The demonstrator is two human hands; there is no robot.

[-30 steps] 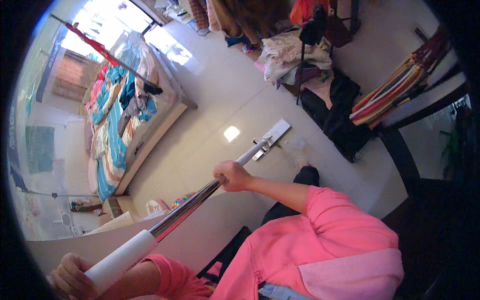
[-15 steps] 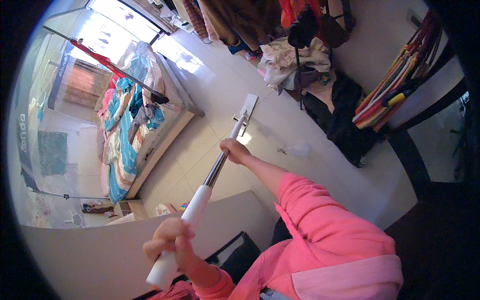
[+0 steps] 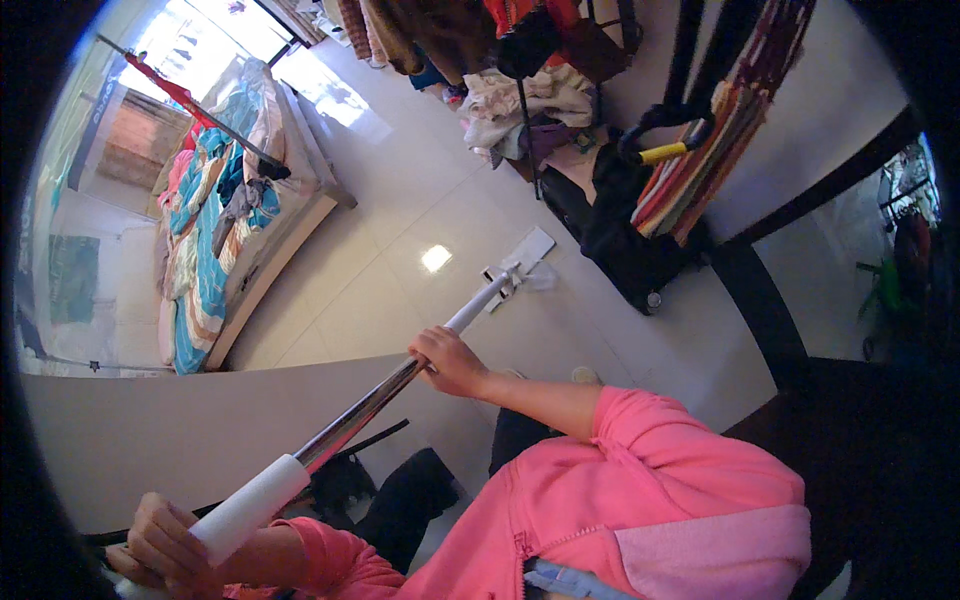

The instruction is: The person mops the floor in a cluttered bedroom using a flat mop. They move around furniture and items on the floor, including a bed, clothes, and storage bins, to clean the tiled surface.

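Note:
I hold a flat mop (image 3: 355,412) slantwise across my body, with its pole running from lower left up toward the middle. My left hand (image 3: 165,548) is closed round the white grip at the pole's top end. Farther down, my right hand (image 3: 450,362) wraps round the pole where the metal part meets the white part. The flat mop head (image 3: 527,258) rests on the tiled floor, and a small clear plastic piece (image 3: 542,280) lies right against it. Pink sleeves cover both my arms.
A bed (image 3: 270,250) with rumpled blue-striped bedding stands at the left. Piled clothes (image 3: 520,105) and a black garment or bag (image 3: 620,240) lie at the far right. Striped cloth strips (image 3: 690,170) hang near a black-and-yellow handle (image 3: 665,153). A pale partition (image 3: 250,410) curves across the near left.
The mop head has come nearer and to the right, reaching the clear plastic. My left hand has moved down and left, and my right hand has come nearer with the pole.

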